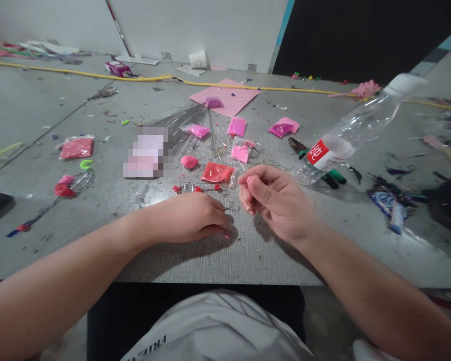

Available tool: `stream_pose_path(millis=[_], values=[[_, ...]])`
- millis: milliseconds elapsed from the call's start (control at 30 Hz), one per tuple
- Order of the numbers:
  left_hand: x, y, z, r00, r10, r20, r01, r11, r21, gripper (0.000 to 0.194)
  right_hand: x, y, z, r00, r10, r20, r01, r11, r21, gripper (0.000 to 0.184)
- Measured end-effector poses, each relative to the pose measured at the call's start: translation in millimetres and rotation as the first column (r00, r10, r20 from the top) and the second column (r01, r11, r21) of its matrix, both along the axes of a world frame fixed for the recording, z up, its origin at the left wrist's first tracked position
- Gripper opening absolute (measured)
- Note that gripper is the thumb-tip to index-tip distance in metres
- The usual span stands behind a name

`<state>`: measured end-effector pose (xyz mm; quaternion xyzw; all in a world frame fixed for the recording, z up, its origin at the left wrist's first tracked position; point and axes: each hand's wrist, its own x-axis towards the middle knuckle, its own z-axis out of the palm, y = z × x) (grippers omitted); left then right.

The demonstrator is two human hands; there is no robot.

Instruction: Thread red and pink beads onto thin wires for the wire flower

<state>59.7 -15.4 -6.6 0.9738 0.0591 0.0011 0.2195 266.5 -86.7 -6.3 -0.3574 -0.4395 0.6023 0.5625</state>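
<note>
My right hand (280,203) is raised just over the table, thumb and forefinger pinching a tiny pink bit of modelling clay (248,179). To its left, my left hand (197,218) rests low with curled fingers; a tiny red bit (227,235) shows at its fingertips, and whether they grip it is unclear. Beyond the hands lie an orange-red clay packet (217,172), a pink clay lump (190,162) and a pink clay packet (239,153). Just behind my left hand is a wire piece with red clay blobs (198,189).
A clear plastic bottle (361,125) leans at the right, near green-handled pliers (334,178). Thin wires (180,123) fan out near pink paper (229,93). A blurred-out rectangular object (146,153) and a red clay packet (77,148) lie left. A yellow cable (135,77) crosses the back.
</note>
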Motion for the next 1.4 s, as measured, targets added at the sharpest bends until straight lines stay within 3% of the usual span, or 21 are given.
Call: stream_pose_path(millis=[200, 400, 733, 1167, 1400], values=[[2.7, 0.4, -9.9, 0.998, 0.011, 0.057, -0.011, 1.000, 0.003, 0.019, 0.4, -0.1, 2.1, 0.999, 0.019, 0.029, -0.019, 1.000, 0.006, 0.034], [5.6, -0.6, -8.4, 0.999, -0.031, 0.006, 0.032, 0.995, -0.095, 0.022, 0.0, -0.2, 3.3, 0.998, 0.063, 0.005, -0.063, 0.998, -0.005, 0.037], [0.6, 0.8, -8.4, 1.000, -0.001, -0.011, 0.001, 1.000, 0.022, 0.022, 1.0, -1.2, 2.7, 0.996, 0.080, 0.029, -0.080, 0.997, -0.021, 0.037], [0.1, 1.0, -9.4, 1.000, -0.010, -0.028, 0.012, 0.999, 0.048, 0.020, 0.7, -1.8, 4.5, 0.995, 0.103, 0.011, -0.102, 0.994, -0.049, 0.032], [-1.5, 5.3, -8.2, 1.000, -0.023, 0.009, 0.023, 0.999, -0.025, 0.021, 2.7, -1.0, 3.8, 0.997, 0.080, 0.008, -0.080, 0.996, -0.027, 0.029]])
